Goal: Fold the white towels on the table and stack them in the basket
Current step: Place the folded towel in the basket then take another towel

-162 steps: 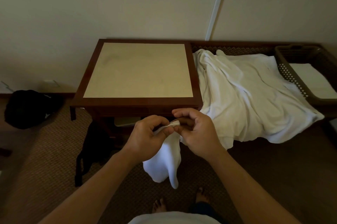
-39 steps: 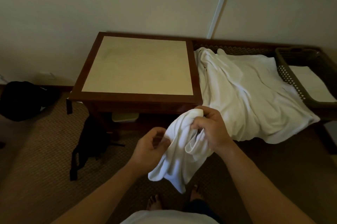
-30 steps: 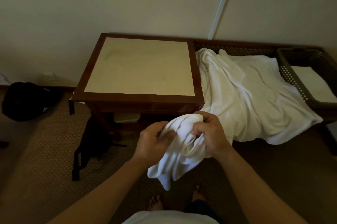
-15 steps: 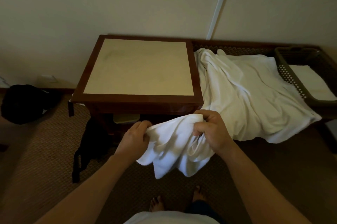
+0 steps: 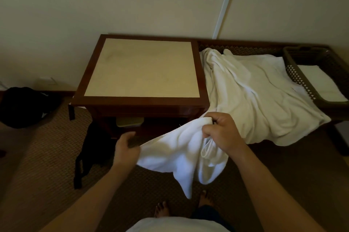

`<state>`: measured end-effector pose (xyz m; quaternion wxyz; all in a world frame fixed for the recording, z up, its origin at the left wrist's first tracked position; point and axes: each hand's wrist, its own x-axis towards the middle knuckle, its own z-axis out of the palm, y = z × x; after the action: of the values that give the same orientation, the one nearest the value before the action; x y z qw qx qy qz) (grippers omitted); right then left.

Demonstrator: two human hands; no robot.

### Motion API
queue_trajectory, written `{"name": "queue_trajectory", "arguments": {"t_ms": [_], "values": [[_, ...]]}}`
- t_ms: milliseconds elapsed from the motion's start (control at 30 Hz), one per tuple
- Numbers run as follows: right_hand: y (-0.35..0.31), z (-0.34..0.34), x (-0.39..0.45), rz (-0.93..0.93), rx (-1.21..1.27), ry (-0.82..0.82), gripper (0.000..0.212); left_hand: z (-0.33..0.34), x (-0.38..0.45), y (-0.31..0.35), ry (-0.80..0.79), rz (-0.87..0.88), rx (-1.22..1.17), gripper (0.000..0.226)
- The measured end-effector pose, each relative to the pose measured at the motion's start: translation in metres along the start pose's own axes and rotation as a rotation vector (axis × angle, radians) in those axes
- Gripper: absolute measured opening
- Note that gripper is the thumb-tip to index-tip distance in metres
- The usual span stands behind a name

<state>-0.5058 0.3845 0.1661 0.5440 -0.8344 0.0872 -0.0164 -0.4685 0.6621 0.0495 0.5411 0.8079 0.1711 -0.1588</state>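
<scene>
A square wooden table [image 5: 141, 99] stood bare beside a heap of white towels [image 5: 260, 97] and a basket [image 5: 294, 73] holding a folded one. In the air before the table, one small towel [image 5: 170, 154] stretched left to right, apparently to spread it: left hand [image 5: 125, 147] pinching one edge, right hand [image 5: 221, 132] gripping a bunched corner

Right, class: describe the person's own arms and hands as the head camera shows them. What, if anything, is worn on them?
Both forearms are bare up to the bottom edge of the picture; no sleeve shows on either. The left hand and right hand wear no gloves, and no ring, watch or bracelet can be seen in this dim light. A light-coloured garment covers the torso at the bottom edge.
</scene>
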Motion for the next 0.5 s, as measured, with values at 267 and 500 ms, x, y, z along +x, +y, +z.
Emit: {"name": "queue_trajectory", "arguments": {"t_ms": [267,500], "values": [[-0.012,0.009,-0.003,-0.117,-0.093,-0.181,0.005,0.032,-0.044,0.086,-0.626,0.471,-0.154,0.021],[-0.017,0.008,-0.008,-0.133,-0.164,-0.219,0.006,0.029,-0.042,0.093,-0.805,0.382,-0.143,0.032]]}}
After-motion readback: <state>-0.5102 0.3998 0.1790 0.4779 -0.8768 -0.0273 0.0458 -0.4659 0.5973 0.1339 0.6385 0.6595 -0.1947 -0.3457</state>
